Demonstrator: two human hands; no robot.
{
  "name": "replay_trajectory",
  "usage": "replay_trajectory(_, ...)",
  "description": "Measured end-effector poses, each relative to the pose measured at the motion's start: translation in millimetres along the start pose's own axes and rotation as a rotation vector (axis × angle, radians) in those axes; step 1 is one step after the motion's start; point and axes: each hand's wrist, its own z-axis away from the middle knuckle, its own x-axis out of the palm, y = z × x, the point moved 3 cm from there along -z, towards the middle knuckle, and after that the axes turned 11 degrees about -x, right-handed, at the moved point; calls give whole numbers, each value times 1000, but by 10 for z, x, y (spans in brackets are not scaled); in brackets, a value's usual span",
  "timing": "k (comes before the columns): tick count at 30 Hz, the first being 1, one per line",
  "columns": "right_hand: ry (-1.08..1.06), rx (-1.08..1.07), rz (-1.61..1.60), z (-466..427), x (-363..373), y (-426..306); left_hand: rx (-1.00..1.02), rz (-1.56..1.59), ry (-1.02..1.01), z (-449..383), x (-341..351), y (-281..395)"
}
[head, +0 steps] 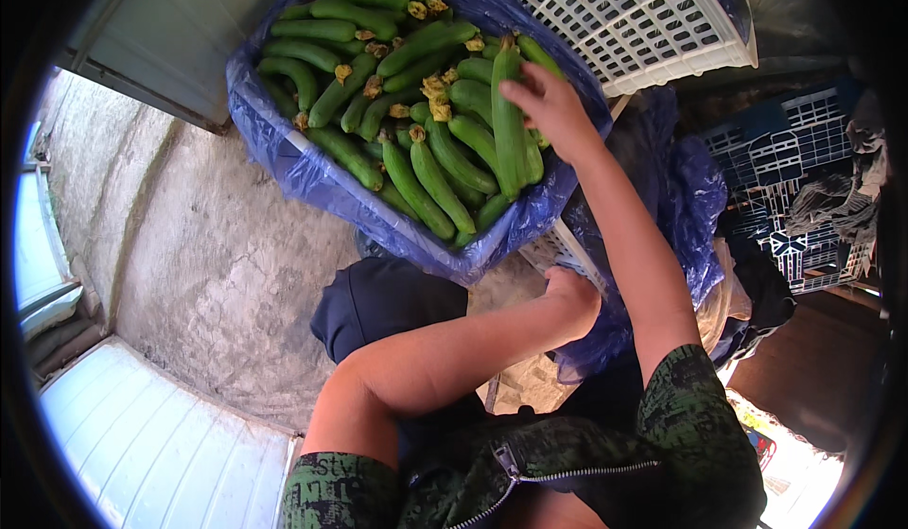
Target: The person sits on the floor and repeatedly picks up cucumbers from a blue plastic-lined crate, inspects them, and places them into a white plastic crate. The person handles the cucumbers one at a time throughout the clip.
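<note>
Green zucchini [443,157], several with dried yellow blossoms, fill a crate lined with blue plastic film [284,153]. My right hand [550,103] is at the crate's right side, its thumb and fingers beside a large upper zucchini [506,125] that lies lengthwise on the others; whether the fingers grip it is unclear. Below the crate's near right corner, my left hand [571,291] is at the rim of a white plastic crate [567,242]; its fingers are mostly hidden, so its hold cannot be made out.
A white slatted plastic crate [638,18] stands tilted behind the zucchini. Loose blue film [691,210] hangs at the right, near dark plastic crates [773,139] and a grey cloth [837,203]. A metal panel [177,25] is at upper left, above the concrete floor [227,281].
</note>
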Motion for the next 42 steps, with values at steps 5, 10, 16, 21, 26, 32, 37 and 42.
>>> replay_trajectory(5, -34, -259, 281, 61, 27, 105, -15, 7, -18, -46, 20, 22)
replay_trajectory(10, -132, -311, 384, 84, 222, -94, -20, 5, -29, -27, 17, -5)
replay_trajectory(16, -246, -327, 473, 478, 751, 149, 6, 60, 111, -77, 145, 32)
replay_trajectory(21, -220, -309, 740, 612, 889, 19, 4, -24, 47, -95, 225, 39)
replay_trajectory(26, -220, -424, 906, 582, 992, -222, -17, -41, 38, -150, 265, 59)
replay_trajectory(32, -191, -717, 936, 262, 1395, -301, -49, -53, 29, -223, 323, 98)
replay_trajectory(37, -176, -707, 994, 81, 1687, -137, -40, -49, 10, -182, 302, 65)
replay_trajectory(42, -149, -698, 950, 96, 1699, -117, -28, -42, -11, -134, 277, 44)
